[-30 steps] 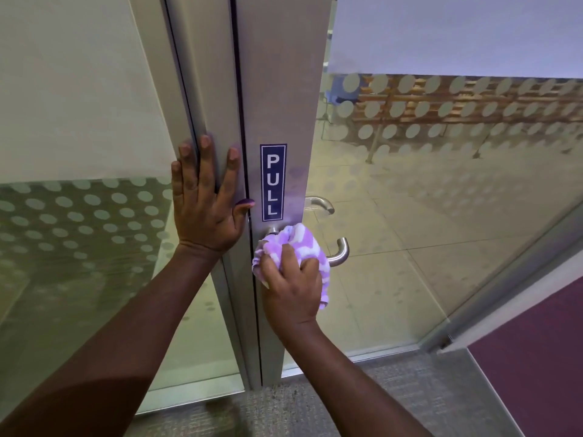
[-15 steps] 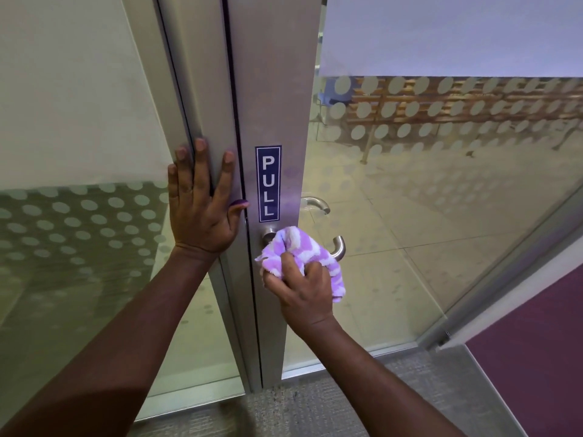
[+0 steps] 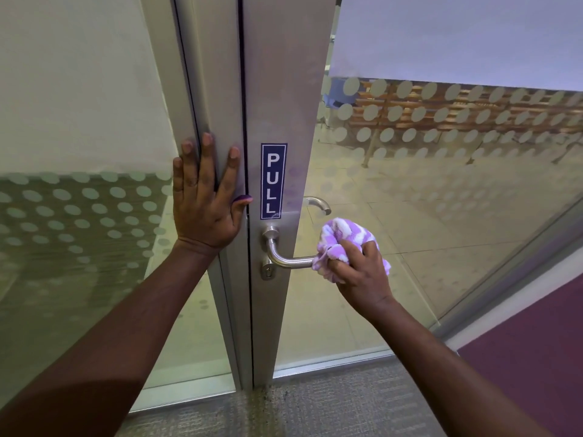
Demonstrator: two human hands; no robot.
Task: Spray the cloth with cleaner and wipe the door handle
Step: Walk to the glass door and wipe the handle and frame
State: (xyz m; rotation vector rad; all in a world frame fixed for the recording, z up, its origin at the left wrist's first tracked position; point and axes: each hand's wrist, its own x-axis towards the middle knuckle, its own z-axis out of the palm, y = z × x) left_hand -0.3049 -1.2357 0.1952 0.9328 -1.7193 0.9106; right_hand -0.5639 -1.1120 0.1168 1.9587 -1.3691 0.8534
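Note:
A brushed-steel lever door handle (image 3: 285,260) sticks out from the metal door frame (image 3: 284,89) below a blue PULL sign (image 3: 273,181). My right hand (image 3: 362,272) is shut on a bunched purple-and-white cloth (image 3: 342,236) wrapped over the free right end of the lever. The handle's base and bend are bare. My left hand (image 3: 206,200) lies flat with fingers spread on the fixed frame post left of the door gap. No spray bottle is in view.
The glass door (image 3: 441,216) carries frosted dots and shows a second handle (image 3: 317,205) on its far side. A glass side panel (image 3: 79,231) is at the left. Grey carpet (image 3: 315,405) lies underfoot, purple floor (image 3: 536,357) at the right.
My right hand has slid the cloth from the handle's base rightwards along the lever to its free end, uncovering the base and bend. The left hand has stayed flat on the frame.

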